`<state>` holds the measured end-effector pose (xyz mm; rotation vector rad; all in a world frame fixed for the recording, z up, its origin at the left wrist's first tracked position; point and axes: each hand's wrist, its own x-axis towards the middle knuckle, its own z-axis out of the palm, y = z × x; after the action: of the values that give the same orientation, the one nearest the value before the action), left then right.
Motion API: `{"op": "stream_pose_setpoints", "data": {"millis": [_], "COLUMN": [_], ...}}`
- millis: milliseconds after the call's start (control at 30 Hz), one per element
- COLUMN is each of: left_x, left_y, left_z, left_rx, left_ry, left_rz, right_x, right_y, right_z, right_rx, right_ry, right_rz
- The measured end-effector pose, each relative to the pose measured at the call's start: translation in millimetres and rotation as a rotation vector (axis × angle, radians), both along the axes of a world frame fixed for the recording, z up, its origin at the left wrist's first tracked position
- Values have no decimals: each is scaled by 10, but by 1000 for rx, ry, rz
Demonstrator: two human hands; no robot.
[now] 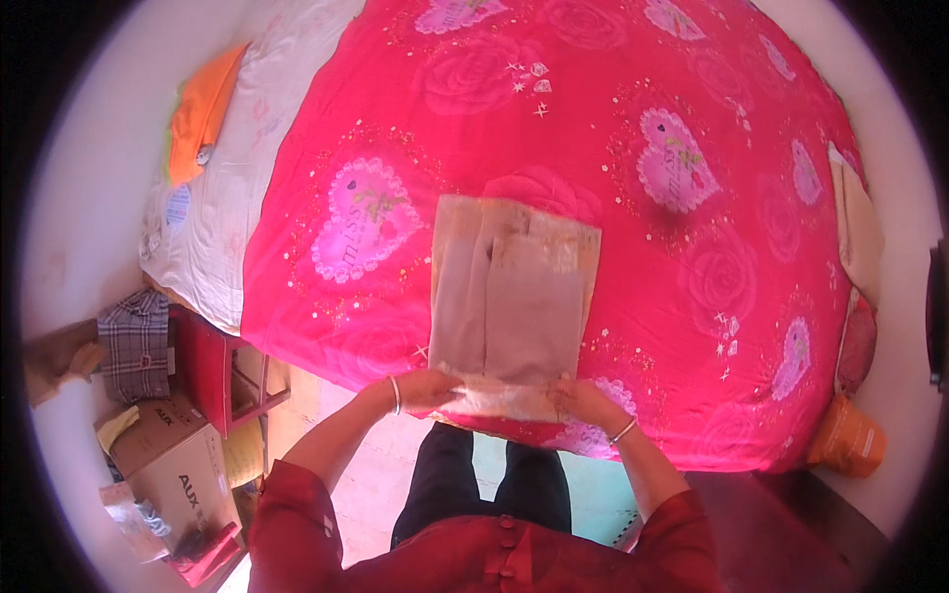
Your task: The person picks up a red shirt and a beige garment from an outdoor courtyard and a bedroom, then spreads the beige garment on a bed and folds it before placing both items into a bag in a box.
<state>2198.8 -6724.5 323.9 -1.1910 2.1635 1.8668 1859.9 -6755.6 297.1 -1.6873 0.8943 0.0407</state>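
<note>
A folded pinkish-brown cloth garment point(530, 315) lies flat on the bed, apparently inside a clear plastic bag point(504, 404) that glints at its near and far ends. At the near left corner of the bag, my left hand point(430, 389) grips the plastic between thumb and fingers. My right hand point(589, 404) pinches the near right corner in the same way. Both wrists wear a bangle. Parts of the fingertips are hidden by the plastic. Beneath the bag spreads a red bedsheet point(474, 141) printed with roses and pink hearts.
A white cloth point(230, 185) covers the left side, with an orange cloth point(207, 111) on it. Left of me stand a red stool point(204, 370), a checked cloth point(137, 341) and a cardboard box point(182, 482). An orange bag point(849, 437) sits at the right corner.
</note>
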Motion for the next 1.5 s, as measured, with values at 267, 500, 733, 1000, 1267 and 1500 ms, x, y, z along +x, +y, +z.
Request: {"op": "stream_pose_setpoints", "data": {"millis": [267,500,733,1000,1267,1500], "left_x": [-12,186,105,-37,-767,-1542], "left_y": [29,-919,-1747,-1489,-704,-314], "left_z": [207,-21,-242,-186,86,-190], "left_rx": [508,53,-266,-534,-769,-63], "left_ry": [-79,-91,-76,-298,68,406], "left_rz": [82,71,336,724,769,1031], "right_x": [126,101,193,301,122,341], "right_y": [172,-835,-1625,-1256,-695,-671], "right_z": [314,-10,-132,117,-141,-89], "right_rx": [447,-589,-106,-852,-121,-292], "right_ry": [251,-53,144,132,66,154], "right_rz": [126,344,-190,-697,-1080,-921]}}
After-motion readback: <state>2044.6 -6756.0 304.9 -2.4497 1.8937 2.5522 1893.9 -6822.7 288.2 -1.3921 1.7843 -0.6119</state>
